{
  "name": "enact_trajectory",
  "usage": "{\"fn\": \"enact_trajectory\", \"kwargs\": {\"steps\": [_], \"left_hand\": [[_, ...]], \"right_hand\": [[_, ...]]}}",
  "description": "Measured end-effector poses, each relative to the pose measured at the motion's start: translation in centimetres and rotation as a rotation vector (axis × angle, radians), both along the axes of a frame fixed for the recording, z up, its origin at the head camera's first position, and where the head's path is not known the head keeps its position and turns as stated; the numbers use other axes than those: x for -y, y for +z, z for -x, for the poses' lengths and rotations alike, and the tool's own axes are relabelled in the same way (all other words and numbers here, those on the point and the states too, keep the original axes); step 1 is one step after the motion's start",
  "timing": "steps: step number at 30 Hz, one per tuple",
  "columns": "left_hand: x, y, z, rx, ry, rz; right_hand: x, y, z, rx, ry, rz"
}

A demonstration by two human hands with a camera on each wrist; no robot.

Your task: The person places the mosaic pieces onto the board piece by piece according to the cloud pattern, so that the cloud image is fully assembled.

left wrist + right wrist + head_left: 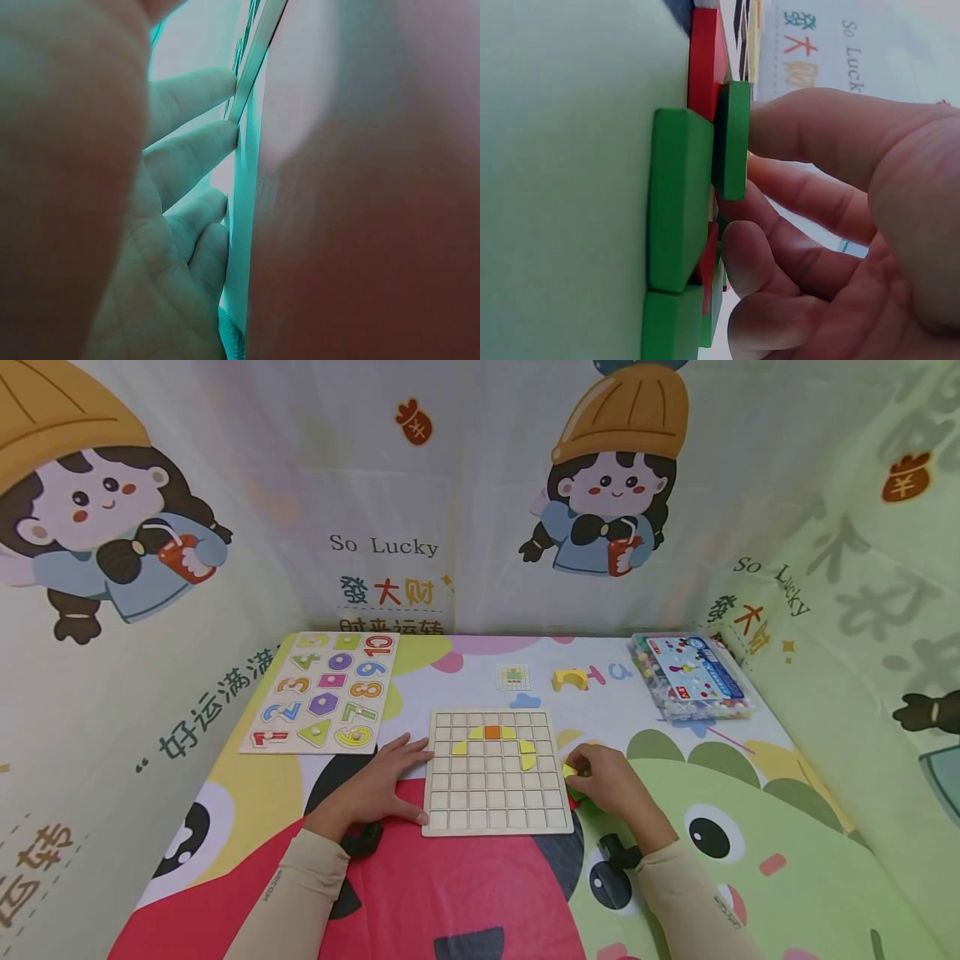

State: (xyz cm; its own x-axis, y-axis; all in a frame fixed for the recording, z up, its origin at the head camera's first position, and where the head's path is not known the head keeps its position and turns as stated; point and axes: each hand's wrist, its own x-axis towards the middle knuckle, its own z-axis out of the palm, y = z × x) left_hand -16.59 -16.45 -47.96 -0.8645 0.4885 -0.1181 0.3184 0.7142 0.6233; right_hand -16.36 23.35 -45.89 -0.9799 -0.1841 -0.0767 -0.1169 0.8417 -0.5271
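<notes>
A square wooden grid board (498, 797) lies on the cloth, with several yellow pieces (528, 747) and one orange square (492, 732) in its upper cells. My left hand (381, 781) rests beside the board with fingers spread, its fingertips and thumb touching the left edge; its straight fingers (196, 159) show against that edge in the left wrist view. To the right of the board, my right hand (604, 778) bends over a small pile of blocks. Thumb and fingers pinch a green block (736, 142) there, above other green blocks (679, 199) and a red block (704, 64).
A number-and-shape puzzle board (327, 693) lies at the back left. Behind the grid board are a small pattern card (513, 677) and a yellow arch block (570, 679). A clear box with a printed lid (692, 675) sits at the back right.
</notes>
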Motion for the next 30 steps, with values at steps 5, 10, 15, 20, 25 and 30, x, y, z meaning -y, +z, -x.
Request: {"fn": "enact_trajectory", "kwargs": {"steps": [5, 10, 15, 20, 25, 30], "left_hand": [[0.0, 0.0, 0.0, 0.003, 0.001, 0.001], [0.0, 0.0, 0.0, 0.01, 0.008, 0.0], [0.0, 0.0, -0.1, 0.011, 0.01, 0.004], [0.0, 0.0, 0.0, 0.012, 0.009, -0.003], [0.0, -0.1, 0.0, 0.007, 0.0, -0.006], [0.0, -0.1, 0.0, 0.009, 0.002, -0.002]], "right_hand": [[0.1, 0.0, -0.1, -0.005, -0.027, 0.004], [0.1, 0.1, -0.2, 0.0, -0.041, -0.005], [0.1, 0.2, -0.3, 0.014, -0.033, -0.007], [-0.2, 0.4, -0.4, -0.004, -0.025, 0.049], [-0.4, 0.9, -0.3, -0.073, -0.006, 0.124], [0.4, 1.3, 0.3, -0.128, 0.045, 0.199]]}}
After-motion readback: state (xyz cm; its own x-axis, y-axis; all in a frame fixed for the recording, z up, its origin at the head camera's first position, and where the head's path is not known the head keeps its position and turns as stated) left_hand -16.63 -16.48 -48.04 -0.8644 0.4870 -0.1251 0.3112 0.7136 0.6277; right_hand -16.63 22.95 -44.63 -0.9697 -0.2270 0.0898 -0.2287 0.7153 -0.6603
